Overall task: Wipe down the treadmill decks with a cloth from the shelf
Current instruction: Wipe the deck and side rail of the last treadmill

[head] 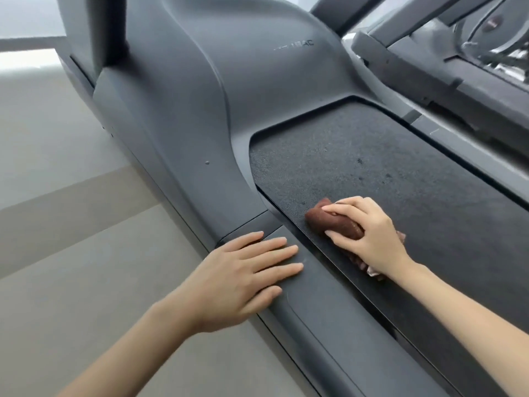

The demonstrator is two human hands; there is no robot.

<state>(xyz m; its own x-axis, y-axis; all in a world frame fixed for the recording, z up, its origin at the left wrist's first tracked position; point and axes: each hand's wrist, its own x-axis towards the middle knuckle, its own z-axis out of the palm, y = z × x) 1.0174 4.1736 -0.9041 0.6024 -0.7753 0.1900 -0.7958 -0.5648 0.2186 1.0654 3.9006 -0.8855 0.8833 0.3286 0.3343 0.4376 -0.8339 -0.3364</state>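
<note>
A dark textured treadmill belt runs from the centre to the lower right. My right hand grips a bunched brown cloth and holds it down on the belt near its left edge. A paler end of the cloth sticks out under my wrist. My left hand lies flat, fingers straight, on the grey side rail to the left of the belt.
The grey motor cover rises ahead, with an upright post at the upper left. A second machine stands at the upper right. Beige floor spreads out to the left of the treadmill.
</note>
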